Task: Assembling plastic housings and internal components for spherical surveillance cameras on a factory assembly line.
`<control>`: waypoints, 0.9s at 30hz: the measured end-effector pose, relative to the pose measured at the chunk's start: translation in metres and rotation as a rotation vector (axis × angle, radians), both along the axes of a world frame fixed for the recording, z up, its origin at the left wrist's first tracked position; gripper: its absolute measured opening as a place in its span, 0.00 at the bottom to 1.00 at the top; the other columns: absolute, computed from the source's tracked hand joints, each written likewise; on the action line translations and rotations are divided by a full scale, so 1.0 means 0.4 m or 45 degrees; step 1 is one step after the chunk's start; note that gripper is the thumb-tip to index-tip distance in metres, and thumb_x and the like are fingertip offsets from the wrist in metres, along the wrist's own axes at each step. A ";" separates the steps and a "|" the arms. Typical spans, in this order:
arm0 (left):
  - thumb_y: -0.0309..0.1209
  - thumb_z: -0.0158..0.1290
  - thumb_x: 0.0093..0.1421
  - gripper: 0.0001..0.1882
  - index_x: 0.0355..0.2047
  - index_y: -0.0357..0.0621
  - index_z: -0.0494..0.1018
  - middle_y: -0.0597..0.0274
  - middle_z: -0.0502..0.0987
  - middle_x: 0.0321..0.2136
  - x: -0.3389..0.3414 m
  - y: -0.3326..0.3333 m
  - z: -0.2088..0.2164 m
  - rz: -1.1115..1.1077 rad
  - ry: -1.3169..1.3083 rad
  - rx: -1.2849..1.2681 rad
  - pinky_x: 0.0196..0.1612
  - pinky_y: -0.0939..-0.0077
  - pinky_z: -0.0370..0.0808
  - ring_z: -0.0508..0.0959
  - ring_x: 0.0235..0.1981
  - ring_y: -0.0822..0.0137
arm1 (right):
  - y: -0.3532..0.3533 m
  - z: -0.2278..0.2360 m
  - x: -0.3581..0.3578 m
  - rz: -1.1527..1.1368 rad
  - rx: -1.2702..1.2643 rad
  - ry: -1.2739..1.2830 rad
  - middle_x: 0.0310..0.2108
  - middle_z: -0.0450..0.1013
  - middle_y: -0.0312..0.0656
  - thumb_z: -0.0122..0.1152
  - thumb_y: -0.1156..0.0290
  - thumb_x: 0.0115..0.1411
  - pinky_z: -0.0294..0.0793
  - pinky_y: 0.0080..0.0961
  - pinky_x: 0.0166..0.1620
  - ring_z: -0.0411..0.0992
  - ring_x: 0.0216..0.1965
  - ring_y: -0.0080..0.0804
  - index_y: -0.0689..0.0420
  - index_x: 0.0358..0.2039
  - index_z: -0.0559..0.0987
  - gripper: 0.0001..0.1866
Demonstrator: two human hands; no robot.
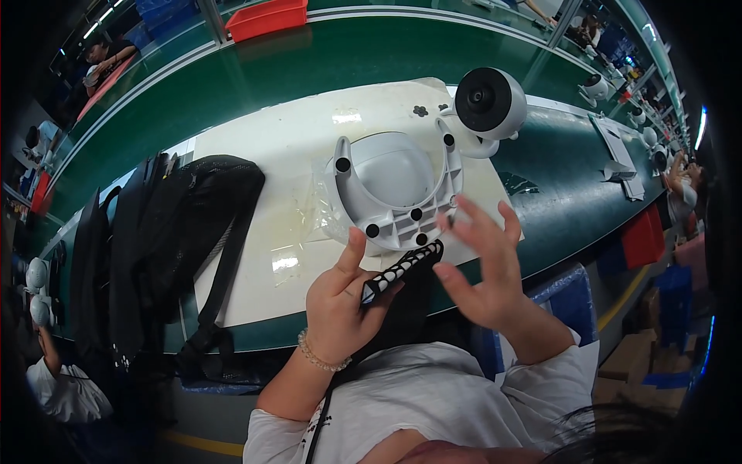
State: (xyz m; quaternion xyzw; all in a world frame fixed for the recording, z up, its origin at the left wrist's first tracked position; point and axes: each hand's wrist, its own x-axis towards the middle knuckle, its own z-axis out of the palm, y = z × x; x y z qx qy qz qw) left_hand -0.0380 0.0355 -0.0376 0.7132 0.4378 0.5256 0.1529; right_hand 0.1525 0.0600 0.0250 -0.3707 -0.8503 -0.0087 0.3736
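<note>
The left hand has its fingers closed on a narrow black strip with rows of pale-edged round shapes, and 1 finger points up beside it. The strip slants up to the right, its far end near the lower edge of a white housing. A beaded bracelet circles the left wrist.

The right hand is blurred, its fingers spread wide and the thumb well apart from the rest, just beside the housing's lower right part. A dark spot shows by 1 fingertip; I cannot tell whether it is held there or lies behind.

The housing sits at the middle of a white sheet on the green tabletop. Its 2 arms reach away from the person, with a smooth rounded shell between them and ribs on the near side. Round black pads sit on it: 1 on each arm and 3 along the near part. Clear plastic film lies at its left.

Beyond the housing, to the right, stands a white ball-shaped device with a black face. Near it are 2 small black flower-shaped pieces. A black mesh bag lies at the left, overlapping the sheet.
</note>
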 end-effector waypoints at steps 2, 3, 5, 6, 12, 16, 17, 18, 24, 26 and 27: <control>0.24 0.62 0.38 0.12 0.23 0.35 0.70 0.44 0.62 0.53 0.000 -0.002 0.003 0.014 0.009 -0.027 0.21 0.75 0.69 0.73 0.19 0.62 | 0.026 -0.012 0.021 -0.026 -0.100 0.248 0.48 0.66 0.44 0.61 0.71 0.49 0.45 0.39 0.57 0.56 0.58 0.43 0.54 0.38 0.71 0.14; 0.24 0.62 0.38 0.12 0.23 0.35 0.70 0.44 0.62 0.53 -0.001 -0.003 0.005 0.013 0.012 -0.025 0.21 0.75 0.69 0.73 0.19 0.62 | 0.045 -0.020 0.026 -0.069 -0.013 0.265 0.49 0.64 0.45 0.60 0.71 0.50 0.48 0.38 0.57 0.55 0.58 0.44 0.55 0.35 0.72 0.11; 0.23 0.61 0.38 0.11 0.22 0.35 0.70 0.44 0.62 0.53 -0.003 -0.002 0.007 0.025 0.040 -0.030 0.22 0.76 0.70 0.74 0.19 0.61 | 0.071 -0.016 0.027 -0.131 0.033 0.301 0.51 0.61 0.46 0.58 0.70 0.53 0.52 0.37 0.56 0.52 0.58 0.46 0.57 0.29 0.74 0.05; 0.23 0.61 0.38 0.11 0.22 0.35 0.70 0.44 0.62 0.53 -0.003 -0.002 0.008 0.020 0.041 -0.028 0.22 0.76 0.70 0.74 0.19 0.61 | 0.078 -0.015 0.026 -0.136 0.035 0.303 0.51 0.61 0.46 0.58 0.70 0.53 0.52 0.37 0.56 0.52 0.58 0.46 0.57 0.29 0.74 0.05; 0.24 0.62 0.38 0.11 0.21 0.33 0.70 0.45 0.62 0.53 0.002 -0.004 0.017 0.038 0.074 -0.088 0.23 0.76 0.70 0.75 0.21 0.60 | 0.095 -0.009 0.024 -0.061 -0.248 0.342 0.51 0.62 0.45 0.55 0.70 0.55 0.48 0.39 0.58 0.51 0.59 0.46 0.57 0.29 0.73 0.05; 0.24 0.62 0.38 0.12 0.20 0.34 0.70 0.45 0.63 0.53 -0.002 -0.004 0.007 0.052 0.077 -0.077 0.23 0.75 0.71 0.76 0.23 0.58 | 0.080 -0.011 0.017 -0.299 0.156 0.061 0.47 0.67 0.38 0.58 0.70 0.51 0.50 0.33 0.54 0.56 0.56 0.40 0.53 0.30 0.77 0.05; 0.24 0.62 0.38 0.12 0.20 0.34 0.70 0.44 0.63 0.53 -0.002 -0.004 0.006 0.054 0.080 -0.079 0.23 0.75 0.71 0.76 0.23 0.58 | 0.074 -0.014 0.018 -0.359 0.257 -0.013 0.46 0.68 0.36 0.58 0.70 0.49 0.50 0.33 0.52 0.57 0.55 0.38 0.52 0.30 0.78 0.06; 0.24 0.62 0.38 0.12 0.20 0.34 0.70 0.44 0.63 0.53 0.000 -0.004 0.006 0.051 0.079 -0.079 0.23 0.75 0.71 0.76 0.23 0.58 | 0.069 -0.016 0.019 -0.362 0.258 -0.014 0.46 0.68 0.36 0.58 0.70 0.49 0.50 0.33 0.52 0.57 0.55 0.38 0.52 0.30 0.78 0.06; 0.24 0.62 0.38 0.12 0.20 0.34 0.69 0.43 0.63 0.53 -0.002 -0.005 0.006 0.060 0.082 -0.049 0.24 0.75 0.71 0.77 0.25 0.57 | 0.041 0.013 0.029 -0.368 0.204 -0.296 0.48 0.66 0.36 0.58 0.71 0.48 0.49 0.34 0.52 0.58 0.53 0.37 0.53 0.38 0.76 0.14; 0.24 0.62 0.38 0.12 0.20 0.33 0.69 0.42 0.62 0.53 -0.002 -0.008 0.014 0.067 0.095 -0.082 0.25 0.75 0.72 0.77 0.27 0.57 | 0.063 0.001 0.040 -0.217 -0.199 0.135 0.48 0.64 0.40 0.57 0.69 0.50 0.54 0.31 0.51 0.59 0.52 0.36 0.55 0.45 0.71 0.20; 0.24 0.62 0.38 0.12 0.20 0.33 0.69 0.42 0.62 0.53 -0.001 -0.008 0.013 0.067 0.095 -0.077 0.25 0.75 0.72 0.77 0.27 0.57 | 0.075 -0.019 0.046 -0.135 -0.491 0.466 0.46 0.63 0.42 0.55 0.66 0.53 0.60 0.25 0.46 0.63 0.46 0.31 0.57 0.49 0.65 0.23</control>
